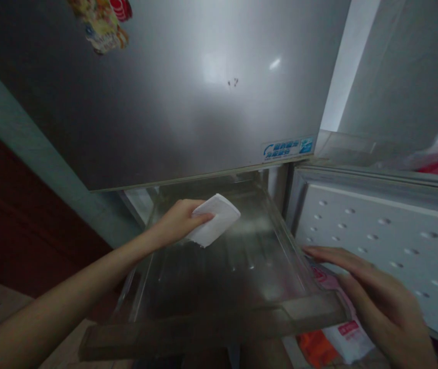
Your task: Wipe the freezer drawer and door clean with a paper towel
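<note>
In my left hand (188, 220) is a folded white cloth or tissue (219, 220), pinched between thumb and fingers. It hangs over a clear plastic drawer (219, 318) pulled out from the lower part of a fridge. On the right, my right hand (372, 292) is beside the drawer's right edge with its fingers stretched out and apart from the thumb. Nothing shows in its grasp. Whether its fingertips touch the drawer edge is unclear.
The upper grey fridge door (172, 102) is closed above the drawer. The lower door (388, 246) stands open at right. Below my right hand lie pink-and-white packaging (347, 333) and something orange (316, 348). A dark red panel (19, 215) is at left.
</note>
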Available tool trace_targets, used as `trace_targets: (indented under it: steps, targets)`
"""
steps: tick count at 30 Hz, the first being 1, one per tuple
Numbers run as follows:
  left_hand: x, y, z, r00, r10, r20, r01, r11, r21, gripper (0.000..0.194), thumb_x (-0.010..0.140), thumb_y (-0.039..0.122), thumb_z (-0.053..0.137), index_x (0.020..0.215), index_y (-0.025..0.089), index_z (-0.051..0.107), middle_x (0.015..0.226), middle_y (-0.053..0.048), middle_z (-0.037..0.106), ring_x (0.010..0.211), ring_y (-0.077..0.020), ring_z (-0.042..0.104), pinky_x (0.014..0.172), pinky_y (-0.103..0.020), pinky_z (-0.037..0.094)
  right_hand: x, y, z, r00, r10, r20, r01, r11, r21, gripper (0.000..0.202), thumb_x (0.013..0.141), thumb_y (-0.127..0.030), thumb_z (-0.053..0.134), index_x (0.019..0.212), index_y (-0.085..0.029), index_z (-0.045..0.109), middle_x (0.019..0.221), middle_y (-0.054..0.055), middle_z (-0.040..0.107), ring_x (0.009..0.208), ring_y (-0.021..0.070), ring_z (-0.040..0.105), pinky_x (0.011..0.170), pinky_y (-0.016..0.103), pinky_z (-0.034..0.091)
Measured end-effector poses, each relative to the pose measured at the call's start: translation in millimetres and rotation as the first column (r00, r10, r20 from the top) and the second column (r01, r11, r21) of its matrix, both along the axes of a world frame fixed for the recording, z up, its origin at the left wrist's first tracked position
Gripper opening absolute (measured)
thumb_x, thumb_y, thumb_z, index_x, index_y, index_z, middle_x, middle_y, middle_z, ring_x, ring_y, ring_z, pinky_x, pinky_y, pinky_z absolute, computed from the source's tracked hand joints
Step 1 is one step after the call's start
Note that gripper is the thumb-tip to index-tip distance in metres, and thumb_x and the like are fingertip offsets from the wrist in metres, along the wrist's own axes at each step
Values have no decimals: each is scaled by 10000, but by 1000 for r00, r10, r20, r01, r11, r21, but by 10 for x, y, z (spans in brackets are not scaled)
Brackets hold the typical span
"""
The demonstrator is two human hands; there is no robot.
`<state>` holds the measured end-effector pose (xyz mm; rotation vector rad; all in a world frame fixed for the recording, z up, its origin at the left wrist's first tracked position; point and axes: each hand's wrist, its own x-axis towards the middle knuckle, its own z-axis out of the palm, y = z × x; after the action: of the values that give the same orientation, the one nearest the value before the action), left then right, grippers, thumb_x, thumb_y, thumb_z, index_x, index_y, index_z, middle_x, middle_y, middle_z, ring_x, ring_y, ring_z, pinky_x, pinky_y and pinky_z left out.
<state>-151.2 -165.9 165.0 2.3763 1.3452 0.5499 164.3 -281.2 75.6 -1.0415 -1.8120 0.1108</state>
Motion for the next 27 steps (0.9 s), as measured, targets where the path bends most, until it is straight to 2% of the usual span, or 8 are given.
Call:
trace_targets:
  steps: [2, 4, 9, 11, 15, 20, 23, 27]
  targets:
    - [146, 116, -6, 993, -95, -65, 106, 977, 187, 231, 911, 282, 497, 970, 169, 690, 892, -20, 738, 793, -165, 675, 686, -237, 469, 13, -157, -308, 992, -91, -85, 92, 996, 3, 301, 957, -311, 459, 1186, -286, 653, 1161, 24, 697, 1044, 194, 673, 842, 295, 583]
    - [323, 242, -72, 952, -236, -195, 293, 887, 357, 241, 932, 214, 472, 1077, 199, 664, 1011, -27, 748, 895, -173, 700, 763, -256, 499, -43, -246, -557, 977, -159, -143, 157, 987, -26, 332, 942, -352, 489, 1217, -251, 645, 1192, 50, 683, 1080, 228, 660, 858, 328, 584]
    - [677, 445, -538, 641, -512, -572, 767, 398, 503, 289, 1006, 184, 377, 1051, 167, 661, 1222, -74, 700, 1112, -180, 665, 1033, -332, 468, -214, -223, -841, 956, -155, -251, 154, 988, -23, 500, 942, -490, 461, 1366, -233, 528, 1321, 86, 604, 1177, 275, 609, 923, 407, 566]
    - [729, 441, -752, 562, -533, -632, 824, 299, 481, 275, 1010, 204, 389, 1044, 168, 659, 1243, -71, 689, 1119, -164, 662, 1047, -319, 466, -244, -165, -861, 956, -105, -273, 115, 993, 20, 538, 945, -524, 436, 1388, -226, 502, 1343, 96, 587, 1194, 281, 598, 937, 413, 559]
    - [743, 354, -982, 557, -522, -646, 831, 362, 423, 251, 1012, 239, 403, 1108, 189, 630, 1318, -58, 643, 1185, -160, 623, 1040, -311, 479, -271, -89, -858, 952, -53, -301, 74, 996, 58, 479, 950, -473, 460, 1352, -224, 535, 1269, 85, 638, 1132, 262, 637, 913, 377, 569]
    - [801, 290, -925, 566, -517, -642, 800, 533, 277, 350, 999, 171, 385, 1321, 190, 518, 1414, -77, 561, 1306, -207, 526, 1073, -359, 460, -318, -109, -868, 928, -91, -362, 109, 993, 32, 435, 943, -464, 481, 1280, -211, 590, 1204, 85, 673, 1070, 258, 667, 864, 357, 582]
    - [838, 231, -878, 527, -542, -655, 822, 522, 229, 404, 1007, 159, 350, 1392, 200, 464, 1430, -88, 542, 1315, -217, 515, 1076, -378, 456, -342, -121, -896, 912, -118, -392, 137, 990, 21, 444, 934, -470, 496, 1280, -207, 588, 1194, 93, 676, 1053, 263, 673, 833, 361, 588]
    - [863, 40, -878, 421, -642, -641, 898, 394, 195, 393, 1019, 192, 337, 1372, 237, 503, 1433, -58, 543, 1336, -180, 490, 1147, -351, 375, -394, -118, -930, 873, -160, -461, 189, 982, 19, 467, 936, -418, 503, 1347, -196, 523, 1211, 104, 664, 1088, 260, 658, 831, 377, 584]
